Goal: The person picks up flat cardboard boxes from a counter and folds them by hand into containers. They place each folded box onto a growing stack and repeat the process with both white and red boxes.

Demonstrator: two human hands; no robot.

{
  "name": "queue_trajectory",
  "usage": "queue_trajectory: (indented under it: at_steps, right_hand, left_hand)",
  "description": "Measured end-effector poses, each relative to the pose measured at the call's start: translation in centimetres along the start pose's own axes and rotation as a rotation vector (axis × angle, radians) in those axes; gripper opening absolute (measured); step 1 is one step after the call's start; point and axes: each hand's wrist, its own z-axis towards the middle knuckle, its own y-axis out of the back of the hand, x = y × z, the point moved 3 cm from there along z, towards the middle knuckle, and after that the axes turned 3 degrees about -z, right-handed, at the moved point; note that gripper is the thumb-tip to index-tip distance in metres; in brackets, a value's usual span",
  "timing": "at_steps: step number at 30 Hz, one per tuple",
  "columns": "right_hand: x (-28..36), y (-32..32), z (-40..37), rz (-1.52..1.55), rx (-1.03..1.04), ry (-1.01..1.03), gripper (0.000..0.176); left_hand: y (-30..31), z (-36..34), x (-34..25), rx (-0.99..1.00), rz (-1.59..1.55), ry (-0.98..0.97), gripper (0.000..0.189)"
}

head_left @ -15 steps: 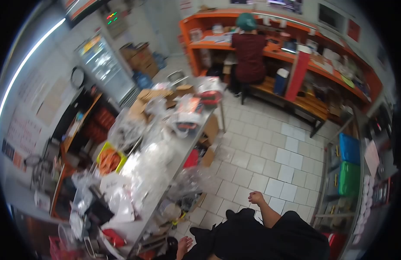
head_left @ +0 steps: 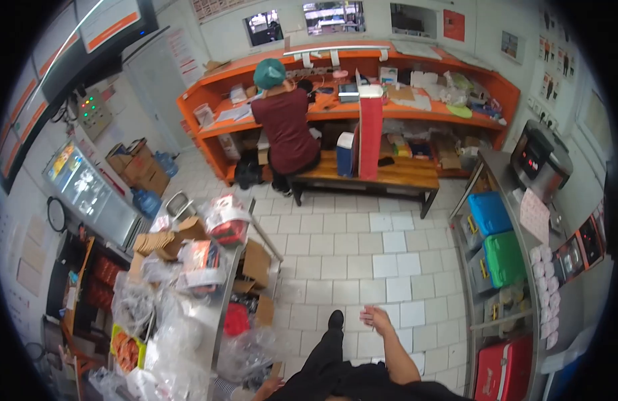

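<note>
My right hand [head_left: 376,319] hangs over the tiled floor in front of my body, its fingers loosely apart and nothing in them. Low at the bottom edge is my left hand [head_left: 269,387], partly cut off, beside the steel table's lower shelf area; its fingers are not clear. Nearest to it lies a heap of clear plastic bags [head_left: 245,353] under the table. One black shoe [head_left: 336,320] of mine is stretched forward on the tiles.
The steel table [head_left: 220,319] at left carries plastic bags, cardboard and a yellow basket [head_left: 143,353]. Ahead, a person [head_left: 282,127] in a green cap sits on a wooden bench [head_left: 402,175] at an orange counter [head_left: 189,110]. A rack [head_left: 471,326] at right holds blue, green and red boxes.
My view has levelled and turned to the right, so the counter now appears straight ahead. One leg has stepped forward. Both hands stay low.
</note>
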Motion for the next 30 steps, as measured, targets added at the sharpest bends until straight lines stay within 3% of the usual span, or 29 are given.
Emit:
queue_trajectory:
  at_steps: [4,5,6,8,10,14,18,19,21,23,26,30]
  right_hand:
    - [-6.1,10.6,4.5,-0.034,-0.152,-0.178,0.031]
    - [-8.9,14.5,5.3,-0.36,-0.209,-0.165,0.028]
    - [-7.7,15.9,2.8,-0.529,-0.24,-0.387,0.018]
    - [-9.7,21.0,1.4,-0.504,-0.295,-0.491,0.019]
    - [-11.9,25.8,0.8,-0.453,-0.348,-0.646,0.021]
    - [-0.2,22.0,-3.9,0.024,-0.691,-0.294,0.024]
    - [-3.1,23.8,0.8,0.274,-0.776,0.069,0.027]
    - [-3.7,24.2,2.1,0.247,-0.793,0.044,0.027]
    - [-2.1,23.8,4.6,-0.037,-0.761,-0.15,0.027]
    - [0.0,24.5,7.0,-0.476,-0.649,-0.22,0.027]
    - [2.7,27.7,11.5,-1.002,-0.469,-0.166,0.027]
    - [7.7,34.1,16.2,-1.329,-0.299,-0.058,0.027]
  left_hand:
    - [4.1,8.1,-4.9,-0.018,-0.18,0.073,0.035]
    - [4.9,10.1,-6.6,-0.003,-0.293,0.118,0.034]
    - [4.8,11.4,-7.8,0.019,-0.402,0.18,0.034]
    - [3.9,13.3,-11.4,0.072,-0.493,0.259,0.034]
    - [4.3,16.5,-19.7,-0.112,-0.506,0.361,0.037]
    - [4.1,24.5,-34.0,0.061,-0.34,0.186,0.032]
    - [5.0,32.5,-47.5,0.144,-0.167,-0.118,0.029]
    - [5.3,33.6,-51.0,0.154,-0.157,-0.118,0.029]
    - [5.8,34.8,-57.0,0.055,-0.134,-0.182,0.029]
    - [6.0,35.6,-60.8,0.048,-0.157,-0.191,0.029]
    - [5.4,37.8,-63.5,-0.022,-0.143,-0.114,0.03]
    - [2.6,38.8,-63.0,-0.041,-0.179,0.065,0.031]
